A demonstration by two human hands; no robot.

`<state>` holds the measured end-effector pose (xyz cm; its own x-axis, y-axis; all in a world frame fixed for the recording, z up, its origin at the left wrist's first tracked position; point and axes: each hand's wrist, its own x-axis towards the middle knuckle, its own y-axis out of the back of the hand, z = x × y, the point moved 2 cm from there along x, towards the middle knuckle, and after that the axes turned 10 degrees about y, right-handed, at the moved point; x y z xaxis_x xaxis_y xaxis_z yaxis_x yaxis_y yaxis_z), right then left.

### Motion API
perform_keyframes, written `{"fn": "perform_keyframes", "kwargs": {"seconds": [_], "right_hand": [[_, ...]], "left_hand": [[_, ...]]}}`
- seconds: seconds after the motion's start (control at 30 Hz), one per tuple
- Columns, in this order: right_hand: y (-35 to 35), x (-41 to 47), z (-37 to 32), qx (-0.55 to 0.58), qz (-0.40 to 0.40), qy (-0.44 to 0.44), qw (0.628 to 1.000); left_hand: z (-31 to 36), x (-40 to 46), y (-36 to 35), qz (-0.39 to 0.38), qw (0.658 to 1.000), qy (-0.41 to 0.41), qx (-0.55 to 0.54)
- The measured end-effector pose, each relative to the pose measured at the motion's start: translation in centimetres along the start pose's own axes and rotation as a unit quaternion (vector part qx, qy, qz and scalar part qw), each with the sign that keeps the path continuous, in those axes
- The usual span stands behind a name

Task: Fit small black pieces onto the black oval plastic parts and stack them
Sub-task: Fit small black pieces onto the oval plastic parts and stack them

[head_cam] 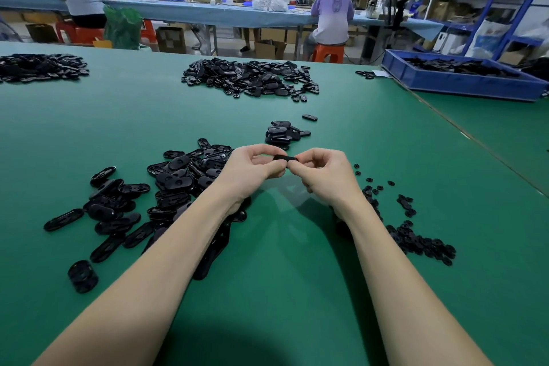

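On the green table [297,291], a loose heap of black oval plastic parts [142,202] lies left of the hands; small black pieces [416,238] lie right; a short stack of ovals [279,135] sits behind; a blue plastic crate [463,80] stands far right

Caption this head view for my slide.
Both hands, left hand and right hand, pinch one black oval plastic part above a green table.
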<state>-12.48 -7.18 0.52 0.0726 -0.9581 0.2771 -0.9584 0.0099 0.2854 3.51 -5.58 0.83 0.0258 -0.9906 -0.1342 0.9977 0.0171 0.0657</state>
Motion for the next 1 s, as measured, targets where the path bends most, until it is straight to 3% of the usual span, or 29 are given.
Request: {"fn": "perform_keyframes", "kwargs": {"seconds": [0.1, 0.23, 0.5, 0.87, 1.0], "right_hand": [[0.3, 0.0, -0.3, 0.062, 0.026, -0.012, 0.998], [-0.8, 0.2, -0.7, 0.116, 0.086, -0.053, 0.988], [-4.6, -1.2, 0.1, 0.083, 0.206, -0.03, 0.975], [-4.4, -1.1, 0.5, 0.144, 0.232, -0.069, 0.96], [-4.5, -1.2, 0.3, 0.146, 0.213, -0.064, 0.964]], "left_hand": [[0.7, 0.2, 0.6, 0.013, 0.994, -0.073, 0.086], [1.1, 0.4, 1.3, 0.106, 0.957, -0.145, 0.229], [1.5, 2.9, 1.6, 0.228, 0.899, -0.153, 0.341], [3.9, 10.6, -4.5, 0.178, 0.789, -0.147, 0.57], [3.6, 11.2, -4.8, 0.171, 0.788, -0.118, 0.579]]}}
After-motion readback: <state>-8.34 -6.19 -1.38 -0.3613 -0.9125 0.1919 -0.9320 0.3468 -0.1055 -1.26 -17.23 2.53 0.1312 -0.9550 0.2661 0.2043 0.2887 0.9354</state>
